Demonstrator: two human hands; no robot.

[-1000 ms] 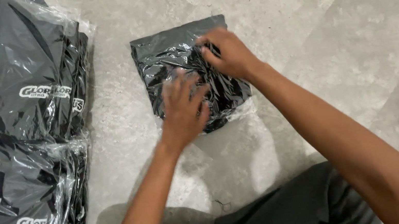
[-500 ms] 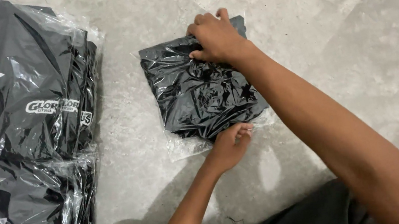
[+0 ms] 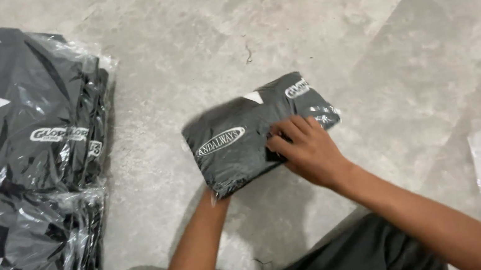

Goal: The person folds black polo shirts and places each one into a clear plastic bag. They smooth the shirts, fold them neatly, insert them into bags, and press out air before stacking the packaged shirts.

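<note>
Head view: right hand grip flat, open on dark bagged package; left hidden beneath.

Black bagged garment packet centre, bagged stack left

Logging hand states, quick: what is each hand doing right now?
Left hand: mostly hidden under the black folded garment in clear plastic; grip cannot be told.
Right hand: open, fingers flat on the garment.

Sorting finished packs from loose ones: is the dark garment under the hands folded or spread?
Folded. The bagged garment is a compact rectangle; the right hand presses its top, the left hand is tucked beneath.
</note>
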